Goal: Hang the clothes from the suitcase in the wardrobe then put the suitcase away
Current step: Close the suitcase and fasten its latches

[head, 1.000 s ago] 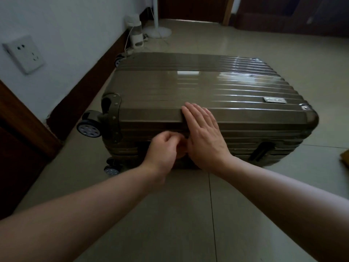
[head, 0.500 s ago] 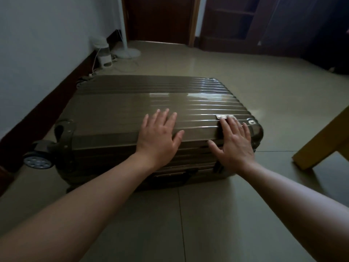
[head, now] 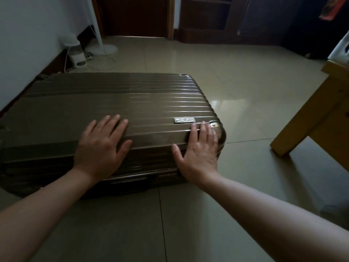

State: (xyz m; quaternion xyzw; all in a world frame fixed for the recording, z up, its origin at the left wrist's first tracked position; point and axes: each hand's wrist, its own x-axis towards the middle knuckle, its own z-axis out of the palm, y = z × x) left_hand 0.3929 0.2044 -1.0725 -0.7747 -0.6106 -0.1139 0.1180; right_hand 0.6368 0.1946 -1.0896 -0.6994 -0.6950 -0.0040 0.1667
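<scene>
While the suitcase (head: pixel 90 103) lies flat and closed on the floor (head: pixel 188 224), toward 10 o'clock in frame, both palms rest on its near lid edge, probably to raise the lid. Left hand (head: pixel 100 146): fingers straight, spread, flat on shell. Right hand (head: pixel 198 154), at its 3 o'clock near the corner: fingers extended, thumb out, gripping nothing.

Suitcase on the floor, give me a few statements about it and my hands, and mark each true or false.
1. The suitcase lies flat on the tiled floor, closed. True.
2. The left hand grips a handle. False: it rests flat on top, fingers straight.
3. The right hand rests at the near right corner, by the logo plate. True.
4. Clothes lie on top of it. False: only the two hands rest there.
</scene>
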